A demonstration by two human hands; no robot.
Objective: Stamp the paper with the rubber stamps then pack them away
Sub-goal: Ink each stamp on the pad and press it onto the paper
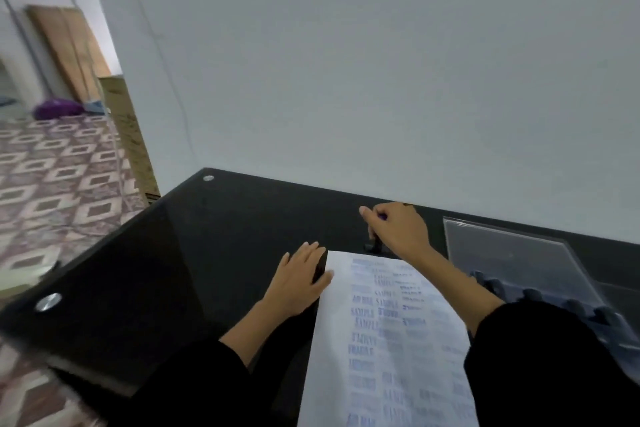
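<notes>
Right hand is clamping the stamp by its stiff, light handle; left hand is lying flat and open, pinning the flimsy paper.

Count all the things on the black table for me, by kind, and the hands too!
Hands: 2, the left hand flat by the paper, the right hand gripping a stamp
Paper with blue prints: 1
Stamp in view: 1
Clear plastic case: 1
Dark stamp tray: 1, contents too blurred to count
Total: 6
</notes>
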